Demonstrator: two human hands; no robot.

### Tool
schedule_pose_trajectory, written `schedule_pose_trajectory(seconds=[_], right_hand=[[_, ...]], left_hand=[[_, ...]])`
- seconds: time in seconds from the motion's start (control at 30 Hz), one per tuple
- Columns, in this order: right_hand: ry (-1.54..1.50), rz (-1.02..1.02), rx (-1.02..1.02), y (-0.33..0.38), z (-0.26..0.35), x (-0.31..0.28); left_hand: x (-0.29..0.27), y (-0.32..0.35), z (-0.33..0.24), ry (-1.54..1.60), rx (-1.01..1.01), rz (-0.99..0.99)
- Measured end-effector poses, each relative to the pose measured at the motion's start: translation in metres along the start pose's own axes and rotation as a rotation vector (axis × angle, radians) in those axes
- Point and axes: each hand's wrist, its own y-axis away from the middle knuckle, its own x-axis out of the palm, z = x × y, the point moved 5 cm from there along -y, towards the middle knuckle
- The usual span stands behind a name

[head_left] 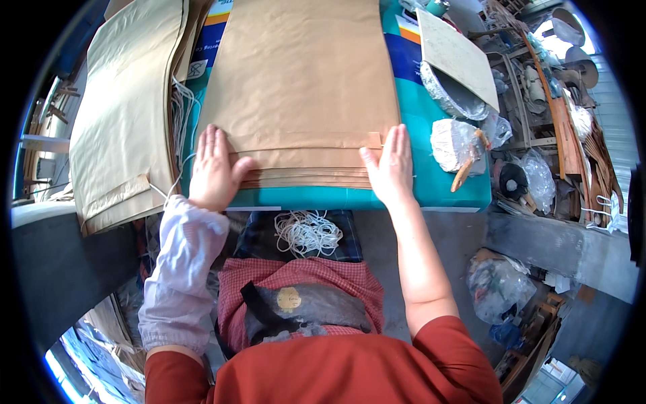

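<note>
A stack of brown paper bags (303,81) lies in front of me, its near edges fanned in several stepped folds. Against its left edge, near the front corner, rests my left hand (214,172), fingers stretched forward and thumb spread onto the paper. On the opposite edge my right hand (390,165) lies in the same way, fingers straight and thumb over the folds. Neither hand grips anything. A small paper tab (374,139) shows beside the right thumb. Loose white cord (308,233) lies in a tangle on my lap, below the table edge.
Another stack of brown bags (124,114) stands at the left, with white cords (185,114) along its side. The table has a teal cover (289,198). At the right are a plastic-wrapped lump (454,143) with a wooden-looking stick, a lidded basin (447,94) and clear plastic bags (537,178).
</note>
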Motion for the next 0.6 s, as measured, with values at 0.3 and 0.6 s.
schedule_pose_trajectory(seconds=[0.3,0.6], right_hand=[[-0.318,-0.235,-0.008,-0.014,0.002,-0.041],[-1.119,0.095,0.271,0.019,-0.025,-0.047]], left_hand=[[0.001,-0.008,0.028,0.202,-0.018,-0.215],[-0.037,0.027,0.023,1.223,-0.482,-0.043]])
